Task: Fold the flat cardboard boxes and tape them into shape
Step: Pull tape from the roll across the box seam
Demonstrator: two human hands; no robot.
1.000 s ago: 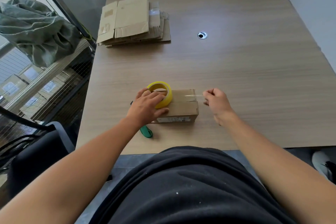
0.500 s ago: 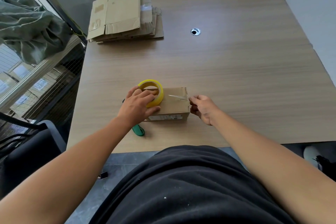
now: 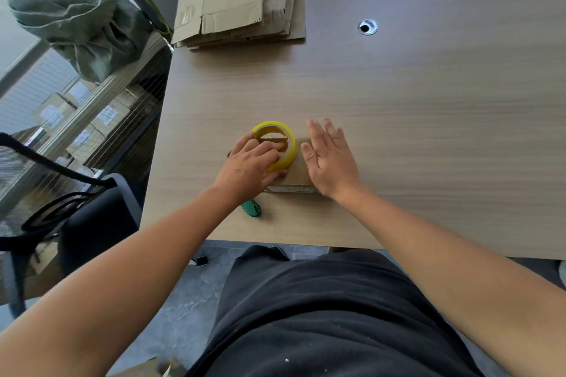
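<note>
A small folded cardboard box [image 3: 298,171] lies near the table's front edge. On its left half rests a yellow tape roll [image 3: 284,139], and my left hand [image 3: 249,167] grips the roll from the near side. My right hand [image 3: 329,159] lies flat on the box's right half, palm down with the fingers spread. Much of the box top is hidden under both hands. A stack of flat cardboard boxes [image 3: 235,0] sits at the far left of the table.
A green-handled cutter [image 3: 251,208] lies on the wooden table [image 3: 428,131] just under my left wrist. A round cable hole [image 3: 367,26] is further back. Left of the table are a black chair [image 3: 76,217], a wire rack and a grey-green sack [image 3: 70,9].
My right hand let go of the pulled tape strip, moved left and now presses flat on the box top. My left hand stays on the roll.
</note>
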